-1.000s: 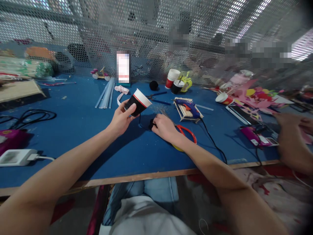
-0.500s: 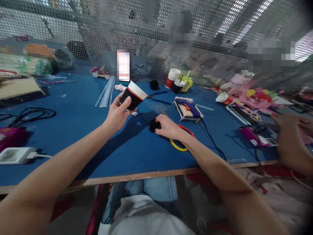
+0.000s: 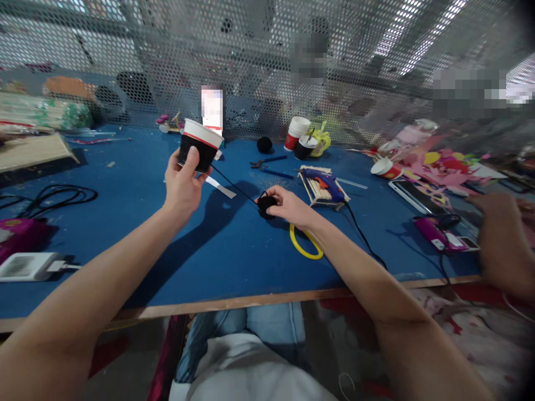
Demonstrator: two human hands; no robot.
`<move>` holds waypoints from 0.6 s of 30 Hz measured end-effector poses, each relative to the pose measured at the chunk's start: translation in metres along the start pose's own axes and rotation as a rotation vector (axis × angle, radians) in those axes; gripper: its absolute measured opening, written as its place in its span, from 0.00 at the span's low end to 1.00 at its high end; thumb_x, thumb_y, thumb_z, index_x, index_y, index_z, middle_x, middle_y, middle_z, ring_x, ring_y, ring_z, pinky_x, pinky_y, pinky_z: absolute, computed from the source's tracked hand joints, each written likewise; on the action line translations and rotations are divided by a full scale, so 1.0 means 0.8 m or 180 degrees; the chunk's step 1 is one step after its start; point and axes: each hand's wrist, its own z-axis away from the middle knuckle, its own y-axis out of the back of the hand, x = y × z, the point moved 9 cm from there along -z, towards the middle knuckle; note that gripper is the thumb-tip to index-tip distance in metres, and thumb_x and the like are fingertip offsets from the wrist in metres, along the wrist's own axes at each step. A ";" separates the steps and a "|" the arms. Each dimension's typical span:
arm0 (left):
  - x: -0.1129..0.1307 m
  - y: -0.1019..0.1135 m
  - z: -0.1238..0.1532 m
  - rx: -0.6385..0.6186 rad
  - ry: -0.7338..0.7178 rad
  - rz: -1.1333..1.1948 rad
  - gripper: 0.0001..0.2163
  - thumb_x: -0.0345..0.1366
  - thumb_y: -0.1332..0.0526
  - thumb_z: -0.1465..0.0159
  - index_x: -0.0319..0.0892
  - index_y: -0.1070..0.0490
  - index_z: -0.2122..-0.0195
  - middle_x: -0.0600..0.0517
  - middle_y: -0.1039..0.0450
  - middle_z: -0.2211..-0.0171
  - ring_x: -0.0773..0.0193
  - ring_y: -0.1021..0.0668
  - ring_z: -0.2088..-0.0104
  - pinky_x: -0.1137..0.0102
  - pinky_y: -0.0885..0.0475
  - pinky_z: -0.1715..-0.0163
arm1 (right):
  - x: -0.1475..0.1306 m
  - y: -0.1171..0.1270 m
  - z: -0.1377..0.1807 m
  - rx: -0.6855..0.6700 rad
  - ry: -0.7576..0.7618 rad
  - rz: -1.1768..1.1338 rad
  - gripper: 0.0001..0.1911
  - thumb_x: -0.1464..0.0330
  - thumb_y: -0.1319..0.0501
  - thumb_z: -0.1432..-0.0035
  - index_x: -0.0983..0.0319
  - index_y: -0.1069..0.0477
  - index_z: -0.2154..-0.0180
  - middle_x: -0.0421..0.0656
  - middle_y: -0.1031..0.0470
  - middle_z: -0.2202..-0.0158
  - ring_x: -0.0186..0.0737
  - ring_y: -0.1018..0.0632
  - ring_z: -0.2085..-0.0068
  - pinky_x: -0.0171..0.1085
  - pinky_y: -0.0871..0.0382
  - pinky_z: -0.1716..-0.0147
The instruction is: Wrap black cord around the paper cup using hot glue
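My left hand (image 3: 181, 186) is closed round a paper cup (image 3: 199, 145), black with a red stripe and white rim, held upright above the blue table (image 3: 125, 223). A taut black strand (image 3: 234, 186) runs from the cup down to a small ball of black yarn (image 3: 266, 204). My right hand (image 3: 288, 207) pinches that ball just above the table. A yellow scissors handle (image 3: 304, 248) lies beside my right wrist.
A blue glue gun (image 3: 324, 182) rests on a stick frame with its black cord trailing to the table edge. Stacked cups (image 3: 296, 133), pliers (image 3: 267, 161), a second black ball (image 3: 263, 145), phones (image 3: 412, 195) and craft scraps lie behind and right. Another person's hand (image 3: 504, 234) is at far right. Cables (image 3: 54, 196) lie left.
My left hand raised the cup up and to the left and turned it upright, pulling the black strand tight. My right hand lifted the yarn ball slightly off the scissors.
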 end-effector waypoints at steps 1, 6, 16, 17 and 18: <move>0.000 0.005 -0.003 0.0057 0.0001 0.0010 0.16 0.45 0.33 0.50 0.51 0.35 0.63 0.54 0.30 0.57 0.58 0.28 0.54 0.65 0.30 0.60 | 0.000 0.001 -0.002 -0.0005 -0.0076 -0.0236 0.15 0.74 0.44 0.56 0.62 0.36 0.62 0.43 0.29 0.65 0.35 0.28 0.65 0.37 0.33 0.65; 0.006 0.013 -0.011 0.0090 -0.0133 0.0002 0.19 0.46 0.33 0.50 0.53 0.37 0.59 0.55 0.31 0.56 0.61 0.29 0.53 0.67 0.31 0.60 | 0.008 0.001 -0.021 0.0067 -0.0575 -0.1476 0.20 0.76 0.46 0.53 0.60 0.37 0.56 0.45 0.32 0.59 0.35 0.27 0.65 0.40 0.28 0.67; 0.071 0.022 -0.026 0.0150 -0.0892 -0.0390 0.11 0.43 0.44 0.37 0.47 0.40 0.56 0.63 0.31 0.61 0.65 0.33 0.50 0.66 0.39 0.58 | 0.044 0.021 -0.085 0.1051 -0.0823 -0.2069 0.07 0.77 0.49 0.46 0.64 0.36 0.64 0.44 0.33 0.69 0.32 0.29 0.72 0.35 0.30 0.72; 0.075 0.021 -0.025 0.0153 -0.0913 -0.0370 0.10 0.42 0.44 0.37 0.47 0.40 0.57 0.63 0.31 0.61 0.65 0.32 0.50 0.67 0.39 0.58 | 0.043 0.021 -0.092 0.1067 -0.0833 -0.2107 0.07 0.77 0.49 0.45 0.65 0.37 0.64 0.44 0.33 0.69 0.32 0.29 0.71 0.36 0.29 0.72; 0.077 0.019 -0.022 0.0182 -0.0915 -0.0287 0.11 0.42 0.43 0.38 0.46 0.39 0.58 0.62 0.31 0.62 0.66 0.30 0.52 0.67 0.38 0.59 | 0.041 0.023 -0.098 0.1086 -0.0825 -0.2138 0.06 0.77 0.49 0.45 0.65 0.37 0.64 0.44 0.33 0.69 0.33 0.29 0.71 0.36 0.29 0.71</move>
